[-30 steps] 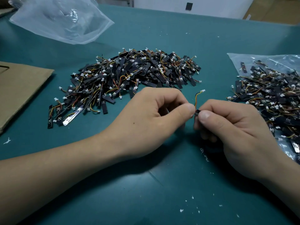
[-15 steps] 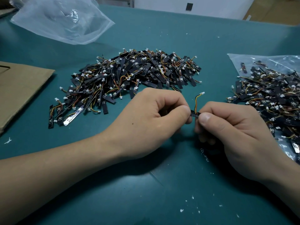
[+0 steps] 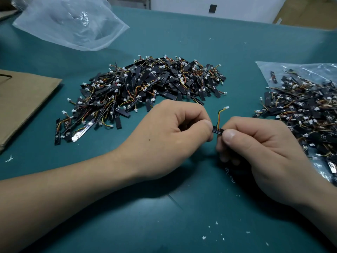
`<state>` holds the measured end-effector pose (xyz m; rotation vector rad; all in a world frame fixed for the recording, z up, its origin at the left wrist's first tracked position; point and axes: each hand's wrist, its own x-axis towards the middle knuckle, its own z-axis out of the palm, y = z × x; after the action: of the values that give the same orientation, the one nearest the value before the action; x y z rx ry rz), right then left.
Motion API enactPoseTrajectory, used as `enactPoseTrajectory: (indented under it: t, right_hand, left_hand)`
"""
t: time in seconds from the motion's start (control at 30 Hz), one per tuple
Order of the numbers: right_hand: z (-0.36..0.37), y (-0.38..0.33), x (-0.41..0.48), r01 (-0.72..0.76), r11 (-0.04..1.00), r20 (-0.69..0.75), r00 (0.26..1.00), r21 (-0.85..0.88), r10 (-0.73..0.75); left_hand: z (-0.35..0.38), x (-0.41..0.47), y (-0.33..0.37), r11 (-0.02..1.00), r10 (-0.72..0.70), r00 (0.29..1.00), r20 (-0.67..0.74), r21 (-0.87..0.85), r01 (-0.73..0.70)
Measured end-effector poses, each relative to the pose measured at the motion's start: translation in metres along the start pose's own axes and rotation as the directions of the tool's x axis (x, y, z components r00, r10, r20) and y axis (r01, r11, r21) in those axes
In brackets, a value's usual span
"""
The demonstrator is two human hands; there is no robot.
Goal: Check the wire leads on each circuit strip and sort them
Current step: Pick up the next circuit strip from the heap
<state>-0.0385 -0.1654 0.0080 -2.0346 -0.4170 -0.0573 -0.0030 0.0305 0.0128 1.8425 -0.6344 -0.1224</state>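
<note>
A small black circuit strip is held level between both hands just above the green table. My left hand pinches its left end and my right hand pinches its right end. Its yellow, red and black wire lead curls upward from the strip to a white connector. Most of the strip is hidden by my fingers. A large loose pile of strips lies beyond my left hand. A second pile of strips lies on a clear plastic bag to the right.
A crumpled clear plastic bag sits at the far left of the table. A flat brown cardboard sheet lies at the left edge. Small white scraps dot the green table surface near me.
My hands have drawn slightly apart, so more of the strip shows between them. The wire lead now stands a little more upright.
</note>
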Motion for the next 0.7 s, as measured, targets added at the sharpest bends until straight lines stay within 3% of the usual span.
enactPoseTrajectory:
  t: [0.7]
  right_hand:
    - [-0.0003,-0.0003,-0.0004,-0.014,1.0,0.005,1.0,-0.022,0.014]
  left_hand:
    - [0.0,-0.0017,0.0006,1.0,0.011,0.999,0.03,0.028,-0.012]
